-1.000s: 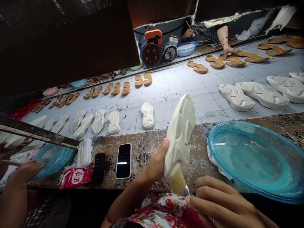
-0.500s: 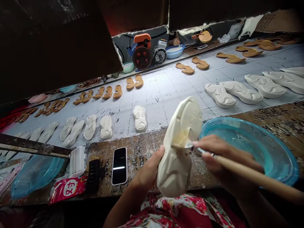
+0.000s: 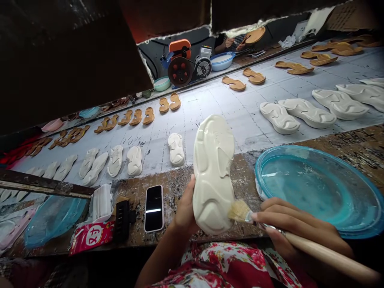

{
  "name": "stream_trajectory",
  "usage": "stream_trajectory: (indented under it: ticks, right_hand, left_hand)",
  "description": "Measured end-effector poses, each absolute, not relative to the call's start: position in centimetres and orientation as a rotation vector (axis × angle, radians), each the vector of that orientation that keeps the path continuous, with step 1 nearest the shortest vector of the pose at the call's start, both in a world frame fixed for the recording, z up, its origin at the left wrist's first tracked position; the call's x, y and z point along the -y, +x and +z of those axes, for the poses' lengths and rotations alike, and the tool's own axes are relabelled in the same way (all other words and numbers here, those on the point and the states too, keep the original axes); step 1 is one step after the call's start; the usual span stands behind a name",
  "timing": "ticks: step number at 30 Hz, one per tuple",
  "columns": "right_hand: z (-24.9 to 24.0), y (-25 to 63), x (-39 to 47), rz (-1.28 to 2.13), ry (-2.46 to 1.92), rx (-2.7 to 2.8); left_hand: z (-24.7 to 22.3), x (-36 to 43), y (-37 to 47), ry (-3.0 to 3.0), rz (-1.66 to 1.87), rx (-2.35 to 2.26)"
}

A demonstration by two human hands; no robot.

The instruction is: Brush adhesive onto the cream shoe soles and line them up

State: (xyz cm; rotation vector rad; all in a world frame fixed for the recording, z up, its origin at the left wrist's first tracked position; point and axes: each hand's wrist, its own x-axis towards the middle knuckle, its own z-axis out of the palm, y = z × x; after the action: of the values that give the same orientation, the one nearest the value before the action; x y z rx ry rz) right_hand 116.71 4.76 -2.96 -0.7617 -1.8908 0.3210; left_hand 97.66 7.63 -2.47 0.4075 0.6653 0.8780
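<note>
My left hand (image 3: 186, 212) grips a cream-white shoe sole (image 3: 213, 172) by its left edge and holds it upright in front of me. The face turned to me looks wet and glossy, with moulded ridges. In my right hand (image 3: 300, 228) is a brush (image 3: 330, 258) with a pale wooden handle, a metal band and light bristles. Its bristles touch the sole's lower right edge. Beside that hand stands a blue basin (image 3: 270, 154) holding some liquid.
White soles (image 3: 176, 150) and tan soles (image 3: 234, 84) lie in rows on a pale belt (image 3: 204, 120). On the wooden ledge are a phone (image 3: 154, 209), a black hair clip (image 3: 122, 221) and a red packet (image 3: 91, 237). Behind the belt sit a motor (image 3: 202, 66) and a person's hands (image 3: 229, 42).
The sole has turned to show its broad face and shifted left. My right hand has lowered the brush from the sole's middle to its lower right edge.
</note>
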Motion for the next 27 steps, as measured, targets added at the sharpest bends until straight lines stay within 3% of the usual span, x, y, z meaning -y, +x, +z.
stream_trajectory:
  ticks: [23,27]
  right_hand:
    - [-5.8,115.6,-4.1,0.396,-0.87,1.863]
    - [-8.8,120.6,-4.4,0.457,-1.252,1.847]
  left_hand:
    - [-4.5,-9.6,101.0,0.264,1.277,-0.848]
    - [-5.6,-11.7,99.7,0.139,0.958,-0.781]
